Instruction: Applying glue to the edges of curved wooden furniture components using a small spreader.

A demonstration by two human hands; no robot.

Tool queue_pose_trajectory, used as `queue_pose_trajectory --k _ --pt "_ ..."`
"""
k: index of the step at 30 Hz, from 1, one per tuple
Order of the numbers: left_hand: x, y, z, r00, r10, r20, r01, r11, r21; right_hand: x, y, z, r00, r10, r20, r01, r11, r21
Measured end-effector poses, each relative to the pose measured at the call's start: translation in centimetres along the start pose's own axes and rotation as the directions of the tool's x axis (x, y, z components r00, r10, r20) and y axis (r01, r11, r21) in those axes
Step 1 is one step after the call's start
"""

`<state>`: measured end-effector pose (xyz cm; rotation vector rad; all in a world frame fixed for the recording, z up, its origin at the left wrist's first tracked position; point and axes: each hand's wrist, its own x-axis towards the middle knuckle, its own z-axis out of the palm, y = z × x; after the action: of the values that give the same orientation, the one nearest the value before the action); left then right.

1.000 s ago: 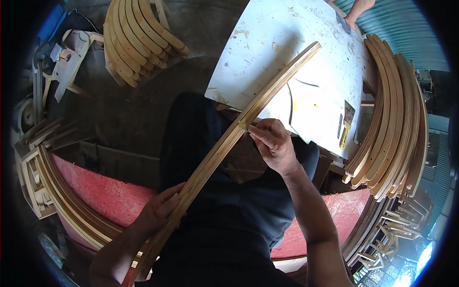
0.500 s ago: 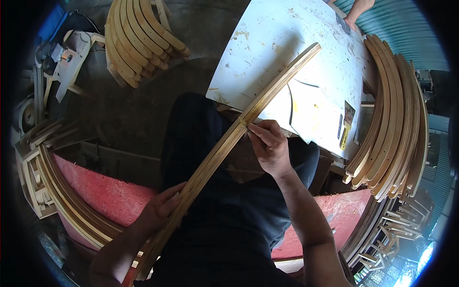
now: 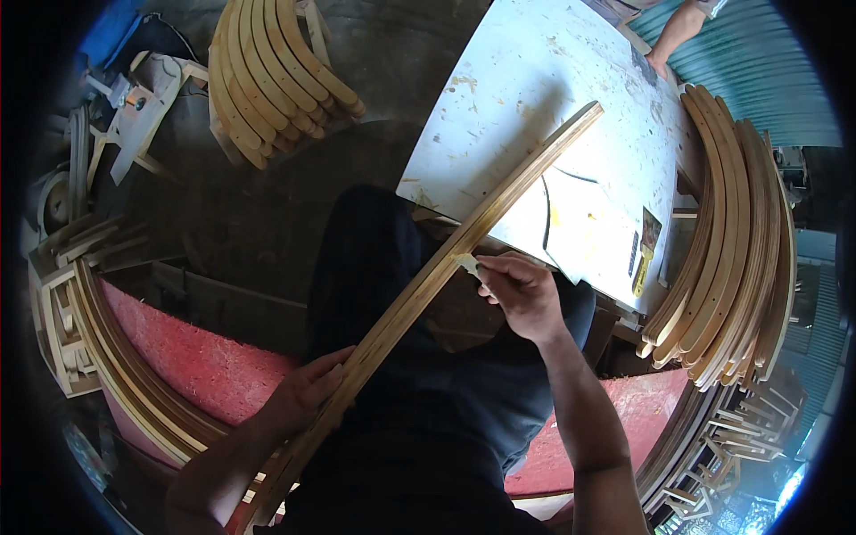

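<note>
A long, slightly curved wooden strip [image 3: 406,308] slants across my lap, its far end over a white board. My left hand [image 3: 308,392] is closed round its lower part, thumb along the near side. My right hand [image 3: 522,290] pinches a small pale flat piece [image 3: 466,263], whose tip touches or nearly touches the strip's right edge around mid-length. I cannot make out the piece's exact kind. Yellowish smears show on the wood by that spot.
The white board [image 3: 490,98] carries stains, a thin sheet and a yellow-handled scraper [image 3: 640,275]. Curved wooden slats [image 3: 740,232] are stacked on the right, with more slats [image 3: 267,71] at far left. Red panels [image 3: 196,348] flank me. Another person's arm [image 3: 682,36] shows at the top right.
My right hand has shifted right and slightly down, and the pale piece in its fingers now shows. My left hand keeps its hold on the strip. The whole view has shifted a little.
</note>
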<state>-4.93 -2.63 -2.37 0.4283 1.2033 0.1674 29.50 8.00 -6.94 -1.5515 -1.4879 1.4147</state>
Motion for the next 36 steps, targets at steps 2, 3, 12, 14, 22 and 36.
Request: queue_pose_trajectory --k 2,3,12,14,22,36 --pt "0.2 -0.4 -0.1 1.0 0.025 0.007 -0.025 0.999 -0.024 1.0 0.1 -0.4 0.998 -0.055 -0.005 0.055 0.998 -0.016" --pt "0.3 -0.2 -0.1 1.0 0.03 0.007 -0.03 0.999 -0.022 1.2 -0.2 -0.6 0.997 0.081 -0.019 -0.081 0.996 -0.026" --pt "0.5 -0.4 -0.2 1.0 0.029 0.006 -0.029 0.999 0.025 4.3 -2.9 -2.1 0.897 0.441 -0.008 -0.434 0.88 -0.193" --pt "0.5 -0.2 -0.1 0.999 0.034 0.007 -0.034 0.999 -0.018 4.7 -2.8 -2.1 0.9 0.437 -0.006 -0.427 0.877 -0.221" --pt "0.3 0.1 -0.1 1.0 0.013 -0.004 -0.013 1.0 0.001 3.9 -3.5 -2.2 0.95 0.3 -0.088 -0.312 0.886 -0.344" --pt "0.6 -0.4 -0.1 0.999 0.029 -0.022 -0.029 0.999 0.024 2.1 -0.1 1.8 0.969 0.209 -0.13 -0.213 0.977 -0.019"
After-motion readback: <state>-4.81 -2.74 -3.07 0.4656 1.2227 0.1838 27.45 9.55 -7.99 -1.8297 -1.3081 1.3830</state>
